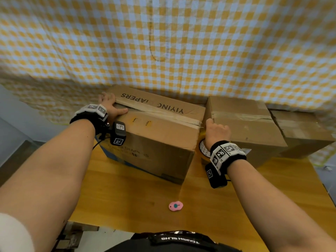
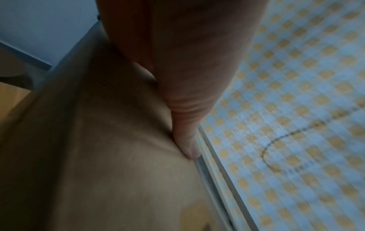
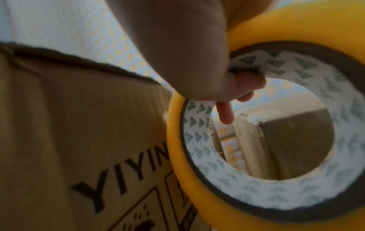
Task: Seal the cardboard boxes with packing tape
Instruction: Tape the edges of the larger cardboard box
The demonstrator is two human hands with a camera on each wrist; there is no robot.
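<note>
A large cardboard box (image 1: 160, 135) printed YIYING stands on the wooden table (image 1: 136, 200), with tape laid along its top seam (image 1: 160, 113). My left hand (image 1: 111, 106) lies flat on the box's top left end, fingers over the seam and thumb pressing the lid (image 2: 189, 146). My right hand (image 1: 216, 131) grips a yellow roll of packing tape (image 3: 197, 179) by its rim, fingers hooked inside the white core (image 3: 245, 87), held at the box's right end. In the head view the roll (image 1: 203, 150) shows below the hand, between the box and a second taped box (image 1: 243, 124).
A third box (image 1: 301, 131) stands at the far right. A small pink cutter (image 1: 175, 206) lies on the table near the front edge. A yellow-checked cloth (image 1: 163, 42) hangs behind the boxes. Bare tabletop lies in front of the boxes.
</note>
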